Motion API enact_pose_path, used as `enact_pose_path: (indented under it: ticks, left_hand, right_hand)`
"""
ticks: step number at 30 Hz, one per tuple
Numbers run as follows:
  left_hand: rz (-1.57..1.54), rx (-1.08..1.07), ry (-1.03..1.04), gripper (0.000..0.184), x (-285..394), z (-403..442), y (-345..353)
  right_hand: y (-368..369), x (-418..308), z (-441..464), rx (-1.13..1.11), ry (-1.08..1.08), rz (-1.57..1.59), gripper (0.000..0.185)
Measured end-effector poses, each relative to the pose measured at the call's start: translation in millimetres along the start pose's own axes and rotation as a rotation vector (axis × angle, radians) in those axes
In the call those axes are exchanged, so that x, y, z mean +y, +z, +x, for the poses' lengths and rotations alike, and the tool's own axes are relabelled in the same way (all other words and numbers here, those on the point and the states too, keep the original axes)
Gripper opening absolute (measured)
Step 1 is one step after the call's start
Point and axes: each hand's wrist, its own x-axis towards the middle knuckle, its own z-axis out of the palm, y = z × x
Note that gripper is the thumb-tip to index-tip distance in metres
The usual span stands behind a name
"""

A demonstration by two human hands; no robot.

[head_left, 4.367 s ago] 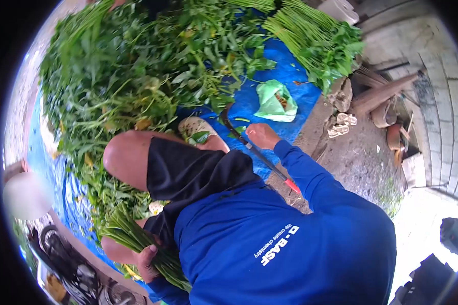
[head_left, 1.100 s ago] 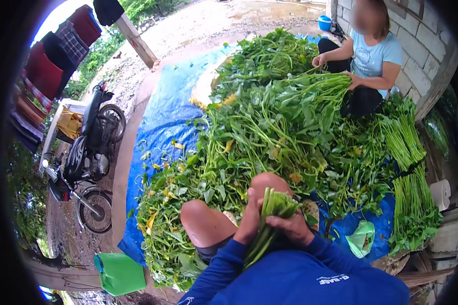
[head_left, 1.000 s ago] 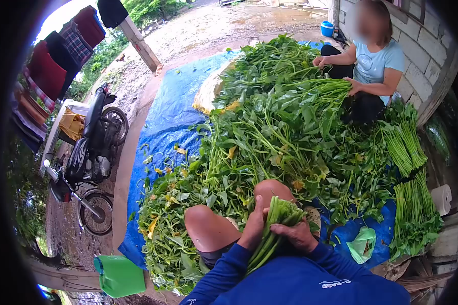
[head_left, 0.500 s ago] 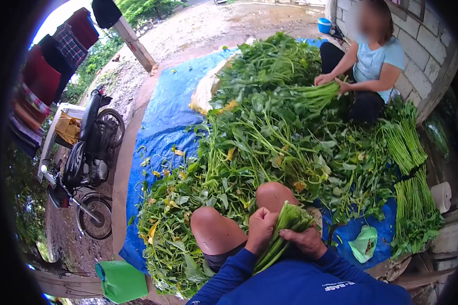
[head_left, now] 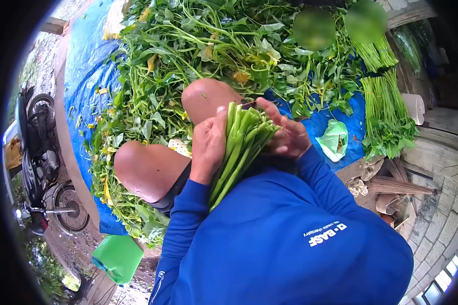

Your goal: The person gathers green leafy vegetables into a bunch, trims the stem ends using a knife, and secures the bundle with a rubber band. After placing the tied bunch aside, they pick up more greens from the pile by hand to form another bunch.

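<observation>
A bundle of green stems (head_left: 241, 145) stands upright against my blue shirt, its cut ends up. My left hand (head_left: 209, 142) is wrapped round its left side. My right hand (head_left: 287, 133) is at the bundle's right side, fingers apart, with a thin dark strand near the fingertips by the stem ends. Around my bare knees lies a large heap of leafy green stems (head_left: 163, 66) with some yellow leaves, on a blue tarp (head_left: 86, 71). Tied bundles of stems (head_left: 384, 109) lie on the tarp at the right.
A green plastic bag (head_left: 334, 140) lies right of my hands. A green container (head_left: 118, 258) stands at the lower left, and a motorcycle (head_left: 38, 157) at the far left. A white roll (head_left: 413, 108) and a twig broom (head_left: 402, 186) are at the right.
The view has tilted down and the co-worker is no longer visible. My right hand has opened away from the bundle, which my left hand still holds. Earlier, a sickle lay near my right hand.
</observation>
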Motion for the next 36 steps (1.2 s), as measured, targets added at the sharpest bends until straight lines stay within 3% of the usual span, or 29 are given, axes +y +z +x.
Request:
enact_pose_path:
  ticks: [1,5,8,9,10,11,12,14,16,17,18,20,22,23,27,28,31,33,34,35,36]
  left_hand:
    - [0.009,0.013,0.023,0.055,-0.4,0.5,0.3]
    - [0.06,0.045,0.118,0.068,0.0,-2.3,-12.9]
    - [0.043,0.111,0.284,0.067,3.3,-16.1,-17.9]
    - [0.023,0.139,0.352,0.066,2.0,-21.6,-18.0]
    - [0.147,0.024,0.506,0.058,-0.3,-28.3,-29.0]
    - [0.206,-0.156,0.417,0.046,15.9,-38.6,-32.9]
    - [0.432,-0.202,0.594,0.037,9.8,-34.7,-39.0]
    - [0.553,-0.225,0.672,0.03,8.5,-54.4,-30.6]
    - [0.628,-0.146,0.685,0.041,0.1,-56.1,-26.6]
    - [0.685,-0.102,0.665,0.037,-2.2,-46.8,-33.5]
    - [0.738,-0.044,0.633,0.034,-6.9,-42.6,-43.1]
    - [0.624,0.057,0.819,0.028,5.8,-53.7,-57.8]
    - [0.498,0.288,0.679,0.029,15.3,-54.3,-52.3]
    - [0.439,0.356,0.576,0.03,12.4,-60.4,-49.5]
    - [0.113,0.095,0.234,0.056,25.5,-61.6,-44.0]
    - [0.015,0.07,0.144,0.068,44.0,-66.8,-32.7]
    - [-0.015,-0.078,0.07,0.076,66.9,-73.9,-30.2]
    - [-0.016,-0.1,0.015,0.084,76.7,-77.2,-27.2]
    - [0.026,-0.105,-0.001,0.087,82.3,-79.6,-25.1]
    - [0.069,-0.109,-0.02,0.09,85.7,-81.6,-23.5]
    - [0.02,-0.198,-0.087,0.064,87.4,-78.7,-30.7]
  right_hand:
    - [14.0,-1.1,-3.1,-0.048,0.11,0.014,0.079]
    - [73.0,-28.4,4.9,-0.332,-0.089,-0.309,0.078]
    - [144.8,-32.0,-13.5,0.014,0.586,-1.021,0.027]
    - [152.4,-15.5,-15.4,0.005,0.58,-1.026,0.032]
    - [158.0,0.2,-3.1,-0.191,0.132,-1.24,0.032]
    - [167.2,11.9,12.9,-0.305,-0.187,-1.414,0.031]
    - [176.2,23.4,29.2,-0.345,-0.548,-1.59,0.031]
    - [183.2,35.8,78.5,-0.434,-0.77,-1.751,0.032]
    - [189.6,46.7,94.2,-0.555,-0.774,-1.646,0.034]
    - [207.3,56.7,89.5,-0.562,-0.754,-1.569,0.035]
    - [209.4,57.7,76.8,-0.486,-0.701,-1.61,0.033]
    - [195.6,36.6,30.2,-0.241,-0.577,-1.818,0.03]
    - [104.3,36.0,-22.8,0.469,-0.157,-1.411,0.023]
    - [98.3,43.9,-25.6,0.675,0.018,-1.271,0.03]
    - [94.2,31.7,-5.9,0.459,0.128,-0.73,0.048]
    - [92.0,22.7,3.8,0.374,0.184,-0.724,0.06]
    - [108.1,-5.7,20.3,0.324,0.236,-0.602,0.075]
    - [124.0,-19.1,26.6,0.41,0.321,-0.596,0.085]
    - [106.7,-33.0,33.0,0.242,0.448,-0.522,0.092]
    - [86.1,-22.6,42.0,0.245,0.426,-0.435,0.083]
    - [67.9,-11.5,51.6,0.248,0.404,-0.348,0.075]
